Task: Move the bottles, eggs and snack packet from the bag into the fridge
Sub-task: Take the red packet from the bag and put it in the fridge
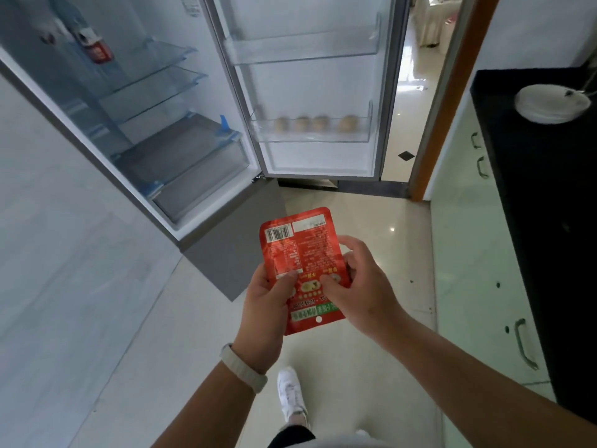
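Four eggs (303, 123), one snack packet (303, 250), one fridge (223, 240), one white dish (552, 103), one shoe (290, 392), one wristband (244, 370)

4 eggs (319, 123) blurred behind door bin (358, 137) front; snack packet (303, 250) print unreadable; fridge (226, 240) top cropped.

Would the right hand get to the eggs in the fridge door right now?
Probably not yet: the right hand and left hand both hold the packet, though the open door leaves the eggs unblocked.

A home kitchen — open fridge (181, 130), dark counter (542, 176), tiled floor (371, 367).
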{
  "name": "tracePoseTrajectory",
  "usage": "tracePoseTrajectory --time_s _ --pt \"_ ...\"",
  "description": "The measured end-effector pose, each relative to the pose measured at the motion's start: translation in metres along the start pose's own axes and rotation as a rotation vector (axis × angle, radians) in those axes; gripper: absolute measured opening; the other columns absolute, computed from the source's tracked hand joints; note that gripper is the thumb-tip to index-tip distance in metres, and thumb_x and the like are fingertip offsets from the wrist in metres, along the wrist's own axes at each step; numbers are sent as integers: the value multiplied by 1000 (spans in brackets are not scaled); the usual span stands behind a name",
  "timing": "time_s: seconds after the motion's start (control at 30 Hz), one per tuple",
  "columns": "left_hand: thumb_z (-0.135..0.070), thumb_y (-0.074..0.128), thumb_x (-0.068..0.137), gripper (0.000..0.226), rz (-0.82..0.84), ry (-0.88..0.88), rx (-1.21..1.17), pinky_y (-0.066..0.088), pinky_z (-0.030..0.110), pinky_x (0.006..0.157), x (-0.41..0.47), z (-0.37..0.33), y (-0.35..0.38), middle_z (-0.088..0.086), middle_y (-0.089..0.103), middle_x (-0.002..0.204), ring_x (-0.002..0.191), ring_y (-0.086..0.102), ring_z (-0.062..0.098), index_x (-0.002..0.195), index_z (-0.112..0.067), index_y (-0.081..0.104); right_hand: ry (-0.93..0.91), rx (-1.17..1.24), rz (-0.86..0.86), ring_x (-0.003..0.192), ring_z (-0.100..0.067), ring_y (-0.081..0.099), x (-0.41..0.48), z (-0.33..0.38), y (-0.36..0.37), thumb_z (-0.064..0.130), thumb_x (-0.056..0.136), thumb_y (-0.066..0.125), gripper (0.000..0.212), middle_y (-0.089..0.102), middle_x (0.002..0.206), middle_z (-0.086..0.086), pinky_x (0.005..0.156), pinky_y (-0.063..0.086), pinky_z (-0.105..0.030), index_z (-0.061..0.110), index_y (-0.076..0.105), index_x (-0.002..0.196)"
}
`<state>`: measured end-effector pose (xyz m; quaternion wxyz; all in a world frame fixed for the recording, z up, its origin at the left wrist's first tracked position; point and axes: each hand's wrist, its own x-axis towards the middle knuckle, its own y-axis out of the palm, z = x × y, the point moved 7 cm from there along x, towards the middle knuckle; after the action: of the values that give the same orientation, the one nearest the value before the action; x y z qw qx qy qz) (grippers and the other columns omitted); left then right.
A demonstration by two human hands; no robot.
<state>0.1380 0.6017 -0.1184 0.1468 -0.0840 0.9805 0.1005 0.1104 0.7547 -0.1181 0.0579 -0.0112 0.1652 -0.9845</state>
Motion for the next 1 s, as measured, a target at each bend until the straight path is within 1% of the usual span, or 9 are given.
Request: tracePoseTrajectory --time_s 0.17,0.33,0.43,0.53,0.6,0.77,0.83,0.9,1.0 --pt "-15 49 101 25 -34 -11 -23 56 55 88 47 -2 -30 11 72 113 98 71 36 125 -15 55 4 -41 37 86 -1 68 45 1 33 30 89 67 52 63 107 17 65 54 -13 37 36 130" --pt "-18 49 101 24 -29 -21 -59 56 54 88 112 -13 -66 9 73 112 98 72 33 124 -16 56 36 -50 57 90 -2 67 106 7 74 30 89 68 53 60 108 22 68 56 -14 42 35 130" --pt "-18 50 101 24 -51 -44 -103 57 51 86 151 -26 -94 8 74 109 95 73 32 124 -15 56 50 -103 101 87 -1 67 148 20 103 28 90 67 54 59 105 23 63 53 -11 40 34 131" --pt "-17 51 100 24 -71 -58 -148 58 49 84 186 -43 -126 8 74 108 95 73 32 123 -15 56 26 -164 137 87 -2 68 194 41 137 26 89 67 51 64 108 15 70 58 -19 43 35 125" --pt "-15 51 100 23 -83 -54 -163 58 48 83 209 -56 -150 8 74 108 95 73 32 123 -15 56 6 -166 152 86 -1 68 222 55 163 24 89 67 50 65 106 15 72 59 -22 44 35 121" --pt "-14 52 99 21 -123 -42 -193 58 46 80 253 -80 -200 8 75 106 92 73 31 120 -17 57 -20 -149 177 87 5 66 267 76 213 22 87 69 52 64 103 18 66 54 -13 44 35 120" --pt "-13 51 99 21 -111 -36 -189 58 47 81 262 -89 -210 8 74 107 93 73 31 119 -18 57 -21 -167 186 87 2 67 280 80 225 23 87 69 52 65 106 15 68 55 -14 45 35 120" --pt "-10 50 100 23 -106 -31 -183 58 49 85 271 -95 -220 8 74 109 95 73 31 120 -18 57 -31 -177 200 88 -1 68 296 84 237 23 87 69 52 65 107 14 72 57 -19 45 35 119" --pt "-6 49 99 26 -155 -29 -193 57 51 88 289 -99 -238 6 74 107 95 73 31 120 -18 57 -38 -180 238 90 -3 68 318 87 256 23 88 68 49 65 109 13 73 58 -21 44 37 119"
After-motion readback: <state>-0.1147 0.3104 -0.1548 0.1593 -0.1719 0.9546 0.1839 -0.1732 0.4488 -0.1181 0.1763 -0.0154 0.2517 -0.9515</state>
